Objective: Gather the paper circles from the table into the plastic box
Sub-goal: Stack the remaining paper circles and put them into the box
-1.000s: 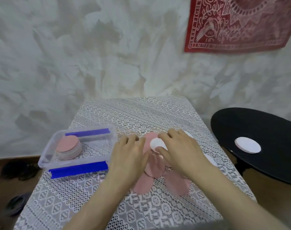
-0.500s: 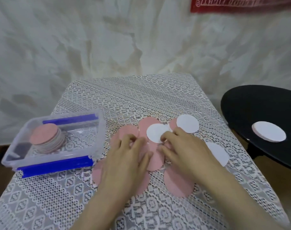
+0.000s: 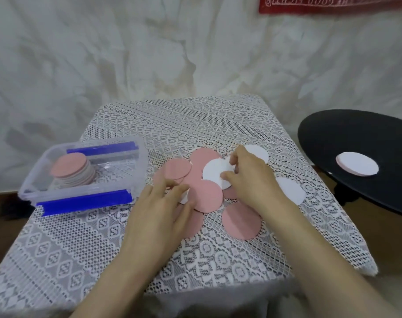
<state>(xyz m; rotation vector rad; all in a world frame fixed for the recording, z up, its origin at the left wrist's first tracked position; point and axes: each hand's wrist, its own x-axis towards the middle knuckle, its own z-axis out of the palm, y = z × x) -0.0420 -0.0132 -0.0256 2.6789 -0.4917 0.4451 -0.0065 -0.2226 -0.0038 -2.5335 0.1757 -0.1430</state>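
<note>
Several pink and white paper circles lie overlapping at the middle of the lace-covered table [image 3: 195, 120]. My left hand [image 3: 163, 210] rests flat on the pink circles [image 3: 206, 196], fingers spread. My right hand [image 3: 250, 180] pinches a white circle [image 3: 215, 172] at its right edge, thumb on top and fingers curled over the far side. More white circles [image 3: 291, 191] lie under and beside that hand. The clear plastic box [image 3: 138, 173] with blue clips stands at the left, holding a stack of circles [image 3: 70, 167] with a pink one on top.
A round black side table [image 3: 356, 134] stands to the right with a small stack of circles [image 3: 357, 166] on it. A pale draped wall is behind, and a red cloth [image 3: 333, 4] hangs at the top right. Bare lace cloth lies toward me.
My right hand's thumb and fingers have closed on the white circle's edge. My left hand stays pressed on the pink circles. The view has shifted slightly.
</note>
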